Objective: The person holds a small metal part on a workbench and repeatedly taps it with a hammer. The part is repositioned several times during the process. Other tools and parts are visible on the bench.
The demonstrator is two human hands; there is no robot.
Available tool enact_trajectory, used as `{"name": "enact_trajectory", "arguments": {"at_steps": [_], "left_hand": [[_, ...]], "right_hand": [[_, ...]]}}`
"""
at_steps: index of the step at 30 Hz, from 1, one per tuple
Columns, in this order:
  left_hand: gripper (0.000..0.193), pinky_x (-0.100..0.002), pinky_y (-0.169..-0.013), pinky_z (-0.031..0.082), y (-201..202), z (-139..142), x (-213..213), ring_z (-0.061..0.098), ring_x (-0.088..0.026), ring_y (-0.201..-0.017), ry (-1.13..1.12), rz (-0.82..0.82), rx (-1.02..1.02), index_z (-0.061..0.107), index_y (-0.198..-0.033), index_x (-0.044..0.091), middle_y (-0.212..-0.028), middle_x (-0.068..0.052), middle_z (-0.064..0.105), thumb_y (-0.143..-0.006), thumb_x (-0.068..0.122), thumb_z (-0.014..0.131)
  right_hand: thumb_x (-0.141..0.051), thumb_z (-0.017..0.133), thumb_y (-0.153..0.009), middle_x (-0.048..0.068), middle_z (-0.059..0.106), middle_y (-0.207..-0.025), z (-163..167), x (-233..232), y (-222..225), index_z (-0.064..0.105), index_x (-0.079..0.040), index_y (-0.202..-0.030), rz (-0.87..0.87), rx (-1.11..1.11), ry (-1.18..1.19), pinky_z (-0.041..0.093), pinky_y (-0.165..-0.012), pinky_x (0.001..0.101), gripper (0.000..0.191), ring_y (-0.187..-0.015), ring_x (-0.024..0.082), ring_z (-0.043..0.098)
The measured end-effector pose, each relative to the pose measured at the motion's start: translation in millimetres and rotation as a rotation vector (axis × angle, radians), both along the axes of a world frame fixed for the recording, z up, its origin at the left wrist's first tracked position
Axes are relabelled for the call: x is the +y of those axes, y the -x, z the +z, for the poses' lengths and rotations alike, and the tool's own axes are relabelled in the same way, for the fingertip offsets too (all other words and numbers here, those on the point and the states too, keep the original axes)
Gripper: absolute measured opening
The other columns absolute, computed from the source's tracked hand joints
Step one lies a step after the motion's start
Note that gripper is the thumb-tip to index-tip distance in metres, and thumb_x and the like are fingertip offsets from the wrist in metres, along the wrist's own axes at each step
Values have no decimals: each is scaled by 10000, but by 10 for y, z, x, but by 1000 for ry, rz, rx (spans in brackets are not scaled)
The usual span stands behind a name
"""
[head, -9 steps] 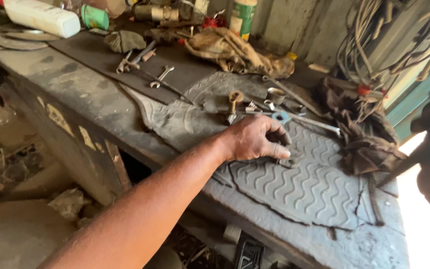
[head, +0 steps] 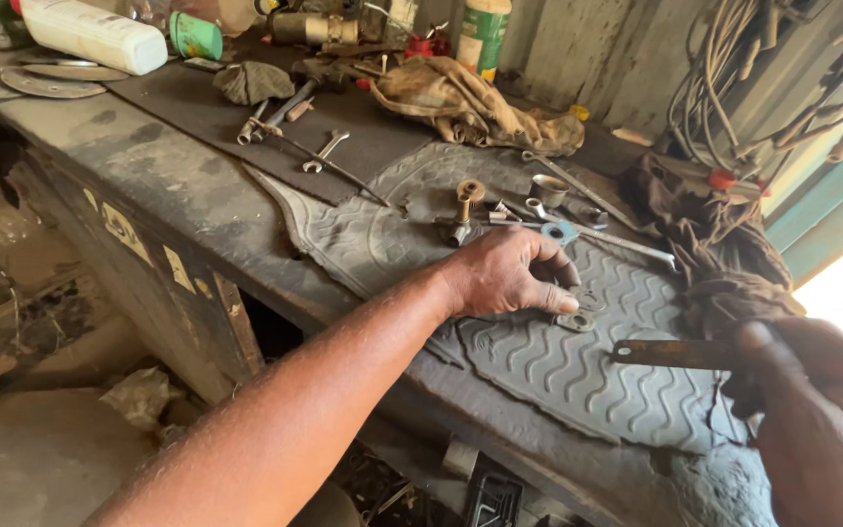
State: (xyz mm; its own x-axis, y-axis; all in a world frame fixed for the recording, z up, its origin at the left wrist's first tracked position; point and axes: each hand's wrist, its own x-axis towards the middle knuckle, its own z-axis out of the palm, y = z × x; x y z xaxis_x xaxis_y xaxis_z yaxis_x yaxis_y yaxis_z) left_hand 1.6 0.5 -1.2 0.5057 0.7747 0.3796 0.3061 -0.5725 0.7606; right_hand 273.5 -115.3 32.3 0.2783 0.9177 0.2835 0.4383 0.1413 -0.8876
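Observation:
My left hand [head: 509, 275] reaches across a dusty workbench [head: 148, 185] and rests on a grey ribbed rubber mat [head: 578, 376]. Its fingertips press down beside a small metal ring washer [head: 575, 321] lying on the mat. My right hand [head: 812, 390], at the lower right, is closed around the end of a flat rusty metal strip [head: 670, 353] that points left over the mat. Just beyond the left hand lie a brass-capped bolt [head: 464, 201], small metal sleeves [head: 548, 190] and a blue-tipped tool [head: 560, 232].
A brown rag [head: 470, 102] and a dark cloth [head: 714, 254] lie on the bench. Spanners [head: 324, 151], grinding discs [head: 46, 83], a white bottle [head: 90, 34] and cans stand at the back. Cables [head: 734, 88] hang on the right wall. Rubble covers the floor below left.
The left hand stays on the mat by the washer. The right hand has come further into view at the lower right, and the metal strip it holds now shows.

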Motion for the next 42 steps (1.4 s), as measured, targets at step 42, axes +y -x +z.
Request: {"name": "enact_trajectory", "arguments": {"at_steps": [42], "left_hand": [[318, -278, -885, 533, 27, 37, -28, 684, -103, -988, -216, -4, 19, 817, -1018, 112, -1027, -39, 768, -780, 304, 905]], "right_hand": [[-294, 751, -870, 90, 779, -816, 419, 183, 666, 808, -168, -941, 231, -893, 241, 571, -716, 380, 155, -744, 255, 751]]}}
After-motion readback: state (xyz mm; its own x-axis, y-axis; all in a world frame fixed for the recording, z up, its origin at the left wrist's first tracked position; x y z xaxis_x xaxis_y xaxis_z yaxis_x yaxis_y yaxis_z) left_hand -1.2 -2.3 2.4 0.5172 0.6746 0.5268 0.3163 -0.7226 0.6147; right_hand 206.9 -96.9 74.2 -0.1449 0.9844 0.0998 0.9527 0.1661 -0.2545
